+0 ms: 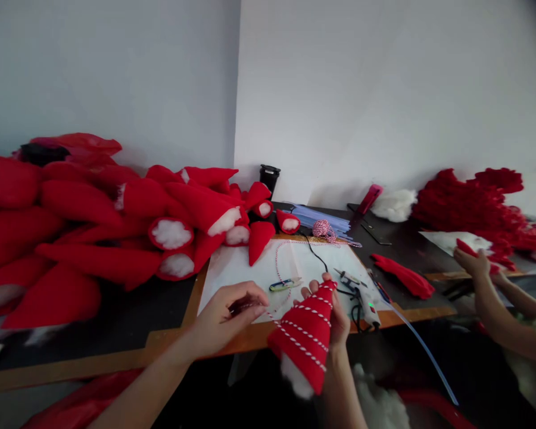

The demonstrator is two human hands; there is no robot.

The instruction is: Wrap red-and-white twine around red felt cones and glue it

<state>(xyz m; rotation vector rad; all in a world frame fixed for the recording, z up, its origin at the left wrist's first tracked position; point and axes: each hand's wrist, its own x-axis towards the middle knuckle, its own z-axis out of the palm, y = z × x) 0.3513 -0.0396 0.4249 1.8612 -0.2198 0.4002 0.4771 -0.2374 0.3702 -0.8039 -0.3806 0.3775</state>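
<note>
Under and ahead of the hands, a dark worktop (pixel 129 322) with a brown near edge, and on it, just beyond the hands, a white sheet (pixel 245 268); farther off, pale walls (pixel 361 89) with a vertical corner between. Beyond the hands, near the wall, a black container (pixel 269 177), contents out of sight. Left of the left hand, a large heap of red stuffed cones (pixel 75 202), several with white filling (pixel 172 234) visible in the open ends. Between the hands and the black container, small yellow-green snips (pixel 284 285) on the sheet, then a ball of cord (pixel 321 229) beside bluish sticks (pixel 319 217). Just right of the right hand, a glue gun (pixel 366 304); farther right, a red fluffy pile (pixel 455 199) and another person's hand (pixel 473 262) around something red. In the right hand (pixel 339 325), clasped from the side, a red cone (pixel 308 339) in front of the worktop's near edge, long axis aslant, tip up and away to the right, open base with white filling down and toward the body. In the left hand (pixel 236 310), fingertips pinched narrow on red-and-white cord (pixel 274 322), taut to the cone and in slanting bands around it.
</note>
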